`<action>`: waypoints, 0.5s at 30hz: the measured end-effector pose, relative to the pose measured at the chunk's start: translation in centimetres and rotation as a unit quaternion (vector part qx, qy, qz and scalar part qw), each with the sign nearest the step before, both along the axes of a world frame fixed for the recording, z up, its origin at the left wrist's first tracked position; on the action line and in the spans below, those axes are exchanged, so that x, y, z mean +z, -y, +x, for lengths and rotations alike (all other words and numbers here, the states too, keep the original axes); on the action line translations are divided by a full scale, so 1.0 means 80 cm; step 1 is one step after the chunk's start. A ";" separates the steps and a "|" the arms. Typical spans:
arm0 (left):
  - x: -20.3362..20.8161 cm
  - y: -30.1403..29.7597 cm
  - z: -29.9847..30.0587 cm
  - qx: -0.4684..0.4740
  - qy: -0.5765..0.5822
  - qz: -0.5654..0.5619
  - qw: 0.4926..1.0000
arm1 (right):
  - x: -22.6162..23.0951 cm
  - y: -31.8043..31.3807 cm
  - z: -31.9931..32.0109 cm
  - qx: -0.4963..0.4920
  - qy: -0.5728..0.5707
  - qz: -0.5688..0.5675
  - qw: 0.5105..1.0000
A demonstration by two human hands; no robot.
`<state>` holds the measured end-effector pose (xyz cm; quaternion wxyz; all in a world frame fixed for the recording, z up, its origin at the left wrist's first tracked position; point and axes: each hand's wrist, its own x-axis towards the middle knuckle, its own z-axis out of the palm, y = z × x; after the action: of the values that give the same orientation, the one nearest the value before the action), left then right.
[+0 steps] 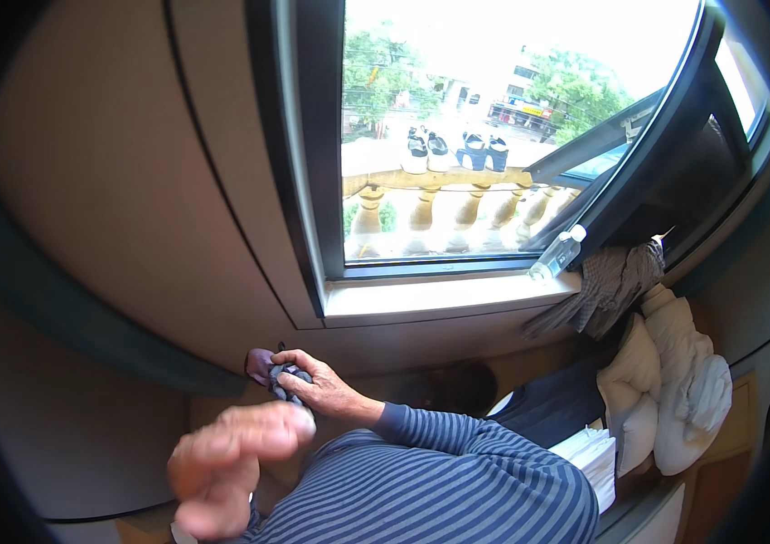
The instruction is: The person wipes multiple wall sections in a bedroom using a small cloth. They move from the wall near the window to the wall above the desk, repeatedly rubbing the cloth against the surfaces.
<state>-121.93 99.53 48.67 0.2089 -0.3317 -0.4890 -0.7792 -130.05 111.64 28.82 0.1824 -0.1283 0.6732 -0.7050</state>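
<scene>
Beige wall (131, 181) below a dark-framed window (493, 136), seen from above. Low against that wall, a dark bluish cloth (269, 367), bunched and pinched by the right hand (317, 388), fingers closed over it. Nearer the camera, the left hand (226, 462), blurred, fingers loosely curled, holding nothing visible. Striped blue sleeve (439, 471) across the foreground. Further out: clear plastic bottle (559, 254) on the sill, checked garment (607, 286) draped beside it, pale folded bedding (675, 381) at right.

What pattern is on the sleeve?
The sleeve has blue and grey stripes, seen in the head view.
</scene>
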 end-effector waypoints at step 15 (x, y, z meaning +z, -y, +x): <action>0.085 0.039 -0.030 -0.472 0.078 0.053 0.876 | -0.019 0.041 -0.031 0.005 -0.020 -0.009 1.000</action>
<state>-124.36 96.43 55.46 -0.2055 -0.4502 -0.2470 -0.8331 -132.54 108.33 27.32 0.1710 -0.1477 0.6695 -0.7076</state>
